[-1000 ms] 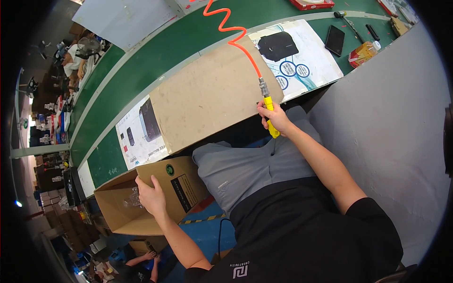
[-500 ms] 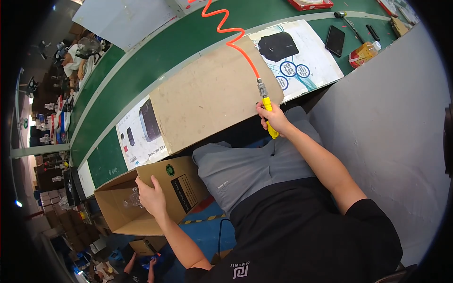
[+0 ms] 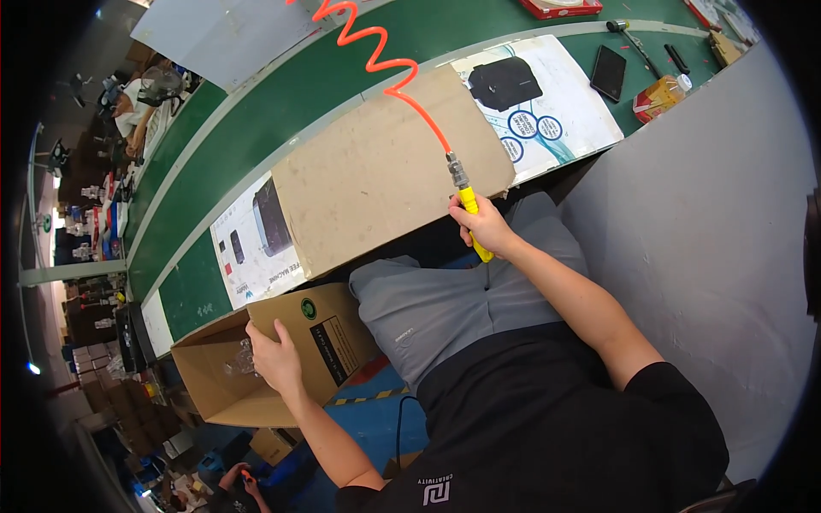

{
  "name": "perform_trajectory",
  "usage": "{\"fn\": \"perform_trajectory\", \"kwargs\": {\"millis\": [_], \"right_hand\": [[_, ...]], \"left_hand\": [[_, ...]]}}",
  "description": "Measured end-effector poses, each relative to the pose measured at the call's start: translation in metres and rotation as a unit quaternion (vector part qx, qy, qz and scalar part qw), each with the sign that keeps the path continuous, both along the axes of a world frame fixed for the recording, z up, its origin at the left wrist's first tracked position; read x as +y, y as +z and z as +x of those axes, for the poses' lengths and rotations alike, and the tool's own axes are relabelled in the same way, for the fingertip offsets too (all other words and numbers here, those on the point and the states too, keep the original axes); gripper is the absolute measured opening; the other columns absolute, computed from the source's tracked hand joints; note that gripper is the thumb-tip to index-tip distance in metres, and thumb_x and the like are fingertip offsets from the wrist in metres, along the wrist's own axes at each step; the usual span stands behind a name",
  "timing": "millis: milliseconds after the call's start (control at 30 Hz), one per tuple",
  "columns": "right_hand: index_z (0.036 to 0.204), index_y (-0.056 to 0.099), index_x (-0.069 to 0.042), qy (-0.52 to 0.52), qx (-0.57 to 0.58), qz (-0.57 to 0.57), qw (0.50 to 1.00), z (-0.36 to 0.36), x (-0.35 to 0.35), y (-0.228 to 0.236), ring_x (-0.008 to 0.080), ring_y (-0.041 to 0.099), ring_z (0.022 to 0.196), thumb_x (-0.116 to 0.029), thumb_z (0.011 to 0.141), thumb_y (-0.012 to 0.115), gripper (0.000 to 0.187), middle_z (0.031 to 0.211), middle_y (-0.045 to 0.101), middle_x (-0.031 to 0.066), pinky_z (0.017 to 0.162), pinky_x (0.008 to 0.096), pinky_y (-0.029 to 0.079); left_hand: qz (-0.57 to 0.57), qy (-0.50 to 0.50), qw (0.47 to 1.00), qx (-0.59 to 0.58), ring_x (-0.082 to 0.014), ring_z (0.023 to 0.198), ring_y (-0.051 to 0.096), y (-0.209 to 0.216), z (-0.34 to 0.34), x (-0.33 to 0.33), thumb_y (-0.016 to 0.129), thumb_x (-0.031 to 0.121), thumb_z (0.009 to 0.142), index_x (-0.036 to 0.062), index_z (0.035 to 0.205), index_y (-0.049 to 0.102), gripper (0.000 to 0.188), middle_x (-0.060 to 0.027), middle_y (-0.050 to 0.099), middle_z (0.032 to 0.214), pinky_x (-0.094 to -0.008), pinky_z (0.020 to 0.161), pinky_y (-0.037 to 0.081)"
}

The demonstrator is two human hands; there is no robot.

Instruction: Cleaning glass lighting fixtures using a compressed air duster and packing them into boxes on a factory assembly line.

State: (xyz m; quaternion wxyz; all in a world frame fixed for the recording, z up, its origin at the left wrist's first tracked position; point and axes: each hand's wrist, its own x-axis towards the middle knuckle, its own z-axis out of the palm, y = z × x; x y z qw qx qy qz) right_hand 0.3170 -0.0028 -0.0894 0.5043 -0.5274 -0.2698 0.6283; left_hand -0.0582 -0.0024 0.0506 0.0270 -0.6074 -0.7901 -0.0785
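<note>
My right hand [image 3: 483, 227] is closed round a yellow air blow gun [image 3: 469, 202] above my lap. Its thin dark nozzle points down toward my grey trousers, and a coiled orange air hose [image 3: 428, 120] joins its top end. At the lower left, my left hand [image 3: 275, 357] grips the edge of an open cardboard box [image 3: 321, 316], fingers over the rim and thumb along the printed side. Clear plastic pieces [image 3: 240, 359] lie inside that box; their exact kind is too small to tell.
A brown cardboard sheet [image 3: 385, 162] and printed white cardboard [image 3: 573, 103] cover the green bench's near edge. A phone [image 3: 608, 73], a drink bottle [image 3: 660, 98] and a ratchet-like tool [image 3: 637, 47] lie far right. A grey wall [image 3: 701, 231] stands at right; co-workers [image 3: 132, 115] are at left.
My right hand has shifted slightly left with the air blow gun, and the orange hose has swung left with it. My left hand and the box stay put.
</note>
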Motion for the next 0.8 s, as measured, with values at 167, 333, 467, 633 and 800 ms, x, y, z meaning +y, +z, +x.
{"fn": "perform_trajectory", "kwargs": {"millis": [167,333,467,633,800], "right_hand": [[0.098,0.051,-0.008,-0.003,-0.081,0.039,0.996,0.003,0.003,0.006,0.0079,0.048,0.048,-0.018,0.096,0.057,0.012,0.072,0.046,-0.0014,0.044,0.0228,0.039],[0.099,0.051,-0.007,-0.003,-0.012,0.024,1.000,0.001,0.001,0.014,0.0077,0.047,0.048,-0.017,0.095,0.057,0.013,0.073,0.048,-0.0012,0.044,0.0228,0.039],[0.093,0.051,-0.006,-0.005,-0.021,0.056,0.998,-0.008,0.002,0.014,0.0088,0.047,0.045,-0.017,0.094,0.058,0.013,0.064,0.047,-0.0007,0.043,0.0256,0.039],[0.092,0.051,-0.006,-0.001,-0.024,0.038,0.999,-0.012,-0.006,0.004,0.0081,0.047,0.045,-0.016,0.094,0.058,0.012,0.064,0.047,-0.0007,0.043,0.0254,0.039],[0.091,0.051,-0.006,0.000,-0.027,0.053,0.998,-0.014,-0.013,0.010,0.0080,0.047,0.045,-0.015,0.093,0.058,0.012,0.062,0.047,-0.0010,0.043,0.0251,0.039]], "left_hand": [[-0.011,0.004,1.000,-0.003,-0.0448,0.100,0.061,0.000,0.000,0.001,0.057,0.031,0.093,0.0030,0.124,0.048,0.043,-0.0252,0.065,0.109,-0.0509,0.082,0.048],[-0.007,0.004,1.000,0.003,-0.0449,0.099,0.061,-0.001,0.000,0.002,0.057,0.031,0.093,0.0035,0.125,0.049,0.043,-0.0252,0.065,0.108,-0.0509,0.081,0.048],[-0.005,0.007,1.000,0.001,-0.0452,0.098,0.061,0.001,0.000,0.001,0.057,0.031,0.093,0.0037,0.125,0.049,0.043,-0.0254,0.065,0.108,-0.0510,0.081,0.048],[-0.010,0.005,1.000,-0.003,-0.0452,0.098,0.061,0.001,0.001,0.001,0.057,0.031,0.093,0.0037,0.124,0.049,0.042,-0.0254,0.065,0.108,-0.0506,0.081,0.048],[-0.013,0.011,1.000,0.001,-0.0449,0.099,0.061,0.001,0.000,0.001,0.057,0.031,0.093,0.0037,0.124,0.049,0.042,-0.0253,0.065,0.108,-0.0504,0.081,0.048]]}}
